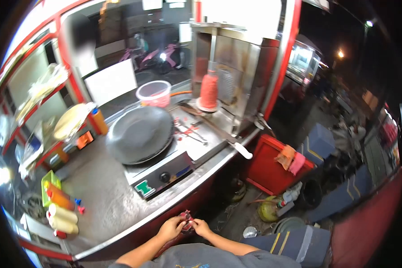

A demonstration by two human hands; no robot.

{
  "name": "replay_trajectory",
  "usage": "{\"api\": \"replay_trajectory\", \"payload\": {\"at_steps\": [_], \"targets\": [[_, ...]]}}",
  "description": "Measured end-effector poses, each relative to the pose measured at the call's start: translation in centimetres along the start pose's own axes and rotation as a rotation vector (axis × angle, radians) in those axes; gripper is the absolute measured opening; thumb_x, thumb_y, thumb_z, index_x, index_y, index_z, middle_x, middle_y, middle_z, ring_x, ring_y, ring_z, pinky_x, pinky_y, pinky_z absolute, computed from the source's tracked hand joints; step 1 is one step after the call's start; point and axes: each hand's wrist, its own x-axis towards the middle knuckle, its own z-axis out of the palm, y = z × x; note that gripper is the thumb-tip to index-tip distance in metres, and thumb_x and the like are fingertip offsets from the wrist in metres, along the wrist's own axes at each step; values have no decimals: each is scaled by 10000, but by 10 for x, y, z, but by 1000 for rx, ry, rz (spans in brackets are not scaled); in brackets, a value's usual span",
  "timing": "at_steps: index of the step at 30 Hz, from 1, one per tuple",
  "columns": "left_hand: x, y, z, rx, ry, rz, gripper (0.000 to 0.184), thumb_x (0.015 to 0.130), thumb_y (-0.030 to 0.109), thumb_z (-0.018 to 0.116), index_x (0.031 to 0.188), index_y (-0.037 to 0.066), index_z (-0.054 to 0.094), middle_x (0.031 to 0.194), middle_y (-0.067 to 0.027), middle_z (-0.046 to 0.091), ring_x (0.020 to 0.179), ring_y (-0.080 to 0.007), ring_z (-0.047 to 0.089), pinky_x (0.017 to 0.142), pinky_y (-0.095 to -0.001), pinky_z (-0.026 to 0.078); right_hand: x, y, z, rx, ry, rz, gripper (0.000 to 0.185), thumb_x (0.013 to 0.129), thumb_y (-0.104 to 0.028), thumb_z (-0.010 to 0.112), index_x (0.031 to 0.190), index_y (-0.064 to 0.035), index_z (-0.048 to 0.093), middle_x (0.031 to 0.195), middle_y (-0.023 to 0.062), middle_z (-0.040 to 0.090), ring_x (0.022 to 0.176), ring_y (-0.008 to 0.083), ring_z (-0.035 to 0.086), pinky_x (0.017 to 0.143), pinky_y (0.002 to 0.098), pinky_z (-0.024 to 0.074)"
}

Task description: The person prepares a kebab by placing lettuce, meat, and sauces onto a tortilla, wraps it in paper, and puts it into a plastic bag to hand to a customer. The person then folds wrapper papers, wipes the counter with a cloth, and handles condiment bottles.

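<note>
Close in front of my body, below the counter's front edge, my left hand and my right hand are together at a small dark red and pinkish item. The fingers of both hands pinch it from either side. What the item is cannot be made out. Beyond them, a round dark pan sits on a stove on the metal counter. A cone of red meat stands on an upright spit, with a long white-handled knife lying near it.
Sauce bottles and a green basket stand at the counter's left. Behind the pan is a clear tub. To the right are a red panel with cloths, a green gas cylinder and a grey box.
</note>
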Motion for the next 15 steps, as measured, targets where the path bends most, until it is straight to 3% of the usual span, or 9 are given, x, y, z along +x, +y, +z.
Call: {"api": "replay_trajectory", "payload": {"at_steps": [2,4,6,7,10,15], "targets": [[13,1,9,106,52,57,455,982,294,660,1321,-6,614,1299,-228,657,1223,-416,618,1035,-472,502,4,12,-2,-48,-23,18,343,1016,-351,654,940,-23,720,749,164,691,639,225,628,633,405,499],[23,-6,20,197,-67,15,578,974,312,658,1396,-57,519,1340,-278,617,1277,-458,566,1071,-506,472,9,18,0,-217,21,-98,324,1001,-323,648,915,-18,717,800,236,677,667,330,676,620,440,496],[29,-19,35,211,-113,-36,615,973,334,654,1383,-97,499,1269,-323,627,1196,-480,607,1019,-518,506,12,8,-4,-224,4,-109,276,1004,-286,629,940,-33,719,818,234,683,703,368,680,638,458,501],[32,-21,40,217,-142,-91,608,974,339,651,1373,-96,505,1255,-327,629,1177,-481,617,1003,-519,515,12,3,-5,-192,-64,-3,233,1003,-261,617,1002,-60,736,871,225,711,796,396,703,707,454,531],[45,-41,55,290,-204,-155,589,971,382,659,1315,-80,535,1209,-331,642,1107,-477,652,930,-528,545,8,-4,2,-152,-45,8,236,976,-294,642,1054,-104,759,974,226,731,930,419,709,822,477,542],[60,-44,49,314,-374,-257,529,973,406,660,1224,-51,569,1123,-288,691,1025,-443,694,863,-527,552,2,-12,6,-184,-81,132,214,935,-250,694,1069,-99,768,967,212,743,937,388,724,833,458,549]]}}
